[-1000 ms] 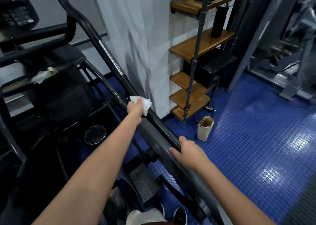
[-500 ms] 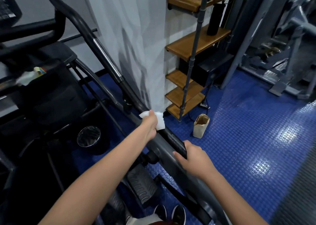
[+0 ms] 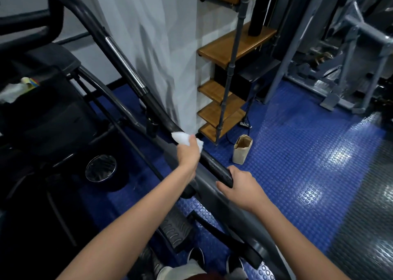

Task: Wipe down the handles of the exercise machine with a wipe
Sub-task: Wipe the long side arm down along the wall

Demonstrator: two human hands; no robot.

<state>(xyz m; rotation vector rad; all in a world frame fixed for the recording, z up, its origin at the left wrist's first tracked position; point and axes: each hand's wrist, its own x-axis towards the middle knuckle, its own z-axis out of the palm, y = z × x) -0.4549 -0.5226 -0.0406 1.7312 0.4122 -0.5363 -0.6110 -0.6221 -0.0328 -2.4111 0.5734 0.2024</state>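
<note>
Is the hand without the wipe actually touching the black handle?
Touching. The head view shows the right hand with its fingers curled round the lower end of the black handle, no gap between them.

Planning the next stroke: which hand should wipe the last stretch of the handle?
Left. The left hand already grips the wipe against the handle, just above that stretch. The right hand has no wipe and grips the handle's lower end.

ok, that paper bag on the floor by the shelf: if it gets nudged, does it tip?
Probably tips easily: the paper bag stands tall and narrow on the bumpy blue floor. It looks light; its top is open and creased, and its contents are not visible. The walls would likely crumple rather than resist a grip.
</note>
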